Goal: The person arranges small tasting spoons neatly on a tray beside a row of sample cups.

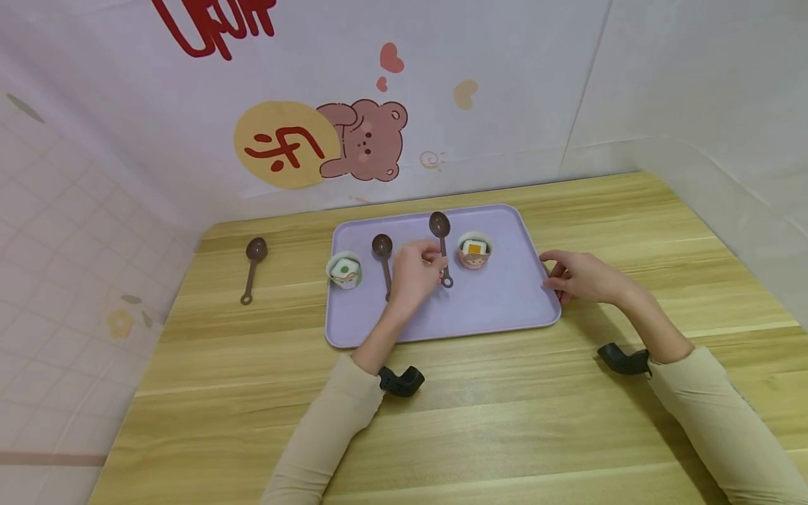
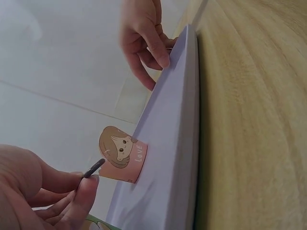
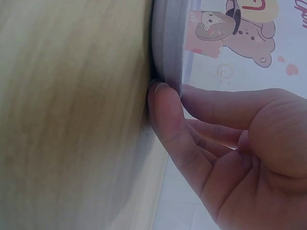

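Over the lilac tray [image 1: 499, 301], my left hand [image 1: 413, 277] pinches the handle of a brown spoon [image 1: 440, 226] between thumb and fingers. The left wrist view shows the tip of that dark handle [image 2: 94, 167] poking out of the pinch. My right hand [image 1: 583, 277] grips the tray's right edge, thumb above and fingertips [image 3: 165, 96] at its underside. Just right of the held spoon stands a pink paper cup [image 1: 475, 258] with a girl's face, holding a white and orange piece. Another brown spoon [image 1: 381, 245] lies left of my left hand, its handle end close to the wrist.
A pale cup [image 1: 344, 272] with a white and green piece stands at the tray's left edge. Further left, a third brown spoon [image 1: 255, 251] lies on the wooden table [image 1: 492, 421]. A white printed wall covering [image 1: 505, 133] rises behind the table.
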Available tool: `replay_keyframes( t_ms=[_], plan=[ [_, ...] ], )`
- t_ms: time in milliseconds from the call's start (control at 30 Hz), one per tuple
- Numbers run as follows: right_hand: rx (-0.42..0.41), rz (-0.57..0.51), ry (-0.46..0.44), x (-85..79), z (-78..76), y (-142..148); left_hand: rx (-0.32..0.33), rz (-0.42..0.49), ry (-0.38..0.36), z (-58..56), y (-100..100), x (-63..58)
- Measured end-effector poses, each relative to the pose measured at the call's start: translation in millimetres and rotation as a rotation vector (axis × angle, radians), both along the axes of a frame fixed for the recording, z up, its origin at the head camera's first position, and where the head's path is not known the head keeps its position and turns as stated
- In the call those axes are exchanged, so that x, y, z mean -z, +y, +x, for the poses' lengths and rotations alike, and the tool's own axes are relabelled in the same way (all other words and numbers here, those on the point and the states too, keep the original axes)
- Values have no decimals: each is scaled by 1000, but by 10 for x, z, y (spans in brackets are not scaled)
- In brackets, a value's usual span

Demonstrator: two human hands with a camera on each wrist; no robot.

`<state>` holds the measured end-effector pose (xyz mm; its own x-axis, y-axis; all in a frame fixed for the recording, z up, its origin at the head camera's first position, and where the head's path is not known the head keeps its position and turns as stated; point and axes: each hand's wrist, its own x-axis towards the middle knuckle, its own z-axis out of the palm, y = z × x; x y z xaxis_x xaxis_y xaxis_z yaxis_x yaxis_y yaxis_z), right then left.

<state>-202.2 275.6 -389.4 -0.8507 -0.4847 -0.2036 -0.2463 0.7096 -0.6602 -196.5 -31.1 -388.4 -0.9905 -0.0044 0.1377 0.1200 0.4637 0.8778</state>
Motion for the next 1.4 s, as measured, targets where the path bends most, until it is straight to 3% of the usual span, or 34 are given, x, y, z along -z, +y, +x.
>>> replay_keyframes(
  t_ms=[167, 567, 900, 1133, 1400],
  plan=[
    [-5, 0, 8, -18, 6, -4, -13, -64, 20, 7, 33, 3],
    [-8, -6, 8, -22, 7, -16, -6, -72, -24, -13, 110, 43],
    [-3, -9, 7, -24, 17, -28, -15, -196, -24, -18, 156, 117],
    [-4, -7, 3, -26, 8, -14, -8, -328, 40, 4, 207, 115],
    [-4, 2, 0, -40, -1, -23, 1, -347, 44, -6, 245, 144]
  ],
)
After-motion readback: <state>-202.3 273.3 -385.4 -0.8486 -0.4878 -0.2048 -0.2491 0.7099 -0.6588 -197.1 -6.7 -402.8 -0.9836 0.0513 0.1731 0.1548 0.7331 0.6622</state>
